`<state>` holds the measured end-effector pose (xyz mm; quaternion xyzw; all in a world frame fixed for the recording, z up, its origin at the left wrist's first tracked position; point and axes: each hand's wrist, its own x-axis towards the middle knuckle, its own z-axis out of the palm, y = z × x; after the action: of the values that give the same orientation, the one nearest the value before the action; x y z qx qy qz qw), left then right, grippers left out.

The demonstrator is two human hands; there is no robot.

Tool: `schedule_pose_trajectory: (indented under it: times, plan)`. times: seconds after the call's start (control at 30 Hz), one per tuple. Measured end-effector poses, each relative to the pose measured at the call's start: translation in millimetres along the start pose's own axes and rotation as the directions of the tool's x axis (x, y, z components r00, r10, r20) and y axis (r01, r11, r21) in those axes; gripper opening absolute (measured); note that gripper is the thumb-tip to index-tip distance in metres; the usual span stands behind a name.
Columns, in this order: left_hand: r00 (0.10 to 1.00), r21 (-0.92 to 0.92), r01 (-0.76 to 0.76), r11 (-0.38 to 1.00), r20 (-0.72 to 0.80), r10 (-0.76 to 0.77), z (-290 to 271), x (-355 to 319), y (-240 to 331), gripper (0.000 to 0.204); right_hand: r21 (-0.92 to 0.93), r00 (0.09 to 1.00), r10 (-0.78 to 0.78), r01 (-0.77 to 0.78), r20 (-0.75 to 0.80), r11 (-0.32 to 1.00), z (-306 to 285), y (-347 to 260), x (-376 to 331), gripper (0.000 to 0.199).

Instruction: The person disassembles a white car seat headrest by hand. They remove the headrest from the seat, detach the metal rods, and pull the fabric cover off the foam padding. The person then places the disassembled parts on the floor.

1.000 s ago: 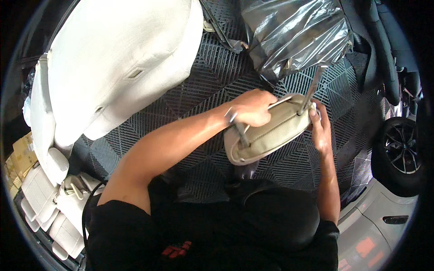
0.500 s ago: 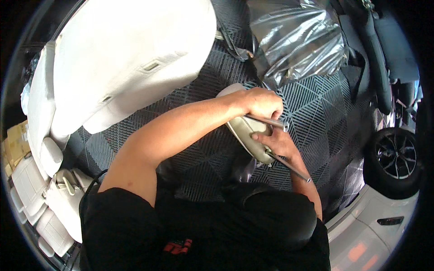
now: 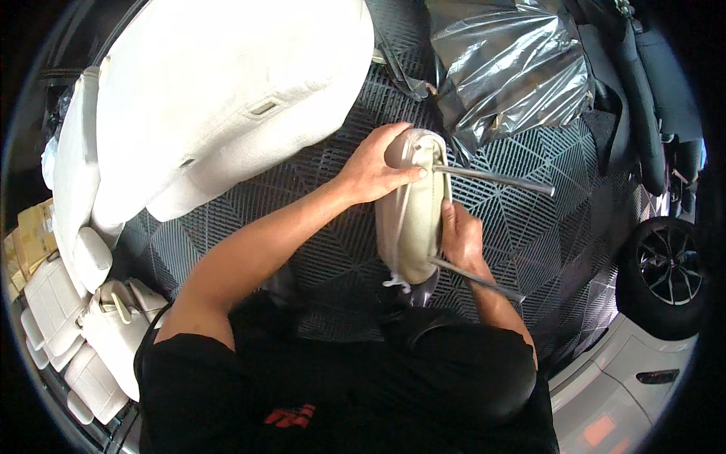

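Observation:
A beige car headrest is held up in front of me, its long side upright in the view. Two metal posts, an upper one and a lower one, stick out of it to the right. My left hand grips its upper end, the thumb on the front by the upper post. Around the right edge, between the posts, my right hand is closed, with its thumb up. A whitish cover wraps the headrest's left side, and loose white threads hang at its lower end.
A large white car seat stands at the upper left, with more pale seat parts at the lower left. Black plastic sheeting lies at the upper right. A wheel and a light car body line the right. Ribbed tiles cover the floor.
The headrest has turned more upright, with its posts swinging to point right. My left hand has moved from near the upper post to the headrest's upper left end.

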<state>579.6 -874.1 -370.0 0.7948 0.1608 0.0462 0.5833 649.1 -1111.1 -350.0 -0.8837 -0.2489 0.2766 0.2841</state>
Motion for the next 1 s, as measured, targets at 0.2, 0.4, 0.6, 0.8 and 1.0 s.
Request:
schedule_pose_trajectory:
  times: [0.2, 0.4, 0.6, 0.8, 1.0]
  plan:
    - [0.968, -0.029, 0.027, 0.999, 0.251, -0.019, -31, -6, -11, 0.076, 0.043, 0.989, -0.121, 0.125, -0.082, 0.991, 3, -5, -18, 0.043]
    - [0.942, 0.182, 0.035, 0.983, 0.322, -0.094, -45, 16, 15, 0.055, 0.003, 0.954, -0.287, 0.287, 0.082, 0.958, -16, -50, 39, 0.074]
    - [0.965, 0.203, 0.022, 0.979, 0.251, -0.074, -54, 13, 13, 0.046, -0.155, 0.919, -0.393, 0.39, 0.011, 0.908, -8, -87, 40, 0.063]
    - [0.965, 0.264, -0.065, 0.962, 0.263, -0.007, -58, 5, 25, 0.046, -0.218, 0.891, -0.452, 0.449, 0.035, 0.867, -7, -80, 62, 0.032]
    - [0.984, 0.226, -0.119, 0.967, 0.153, 0.086, -46, 2, 3, 0.042, -0.183, 0.794, -0.586, 0.559, -0.163, 0.808, 4, -60, 78, 0.024]
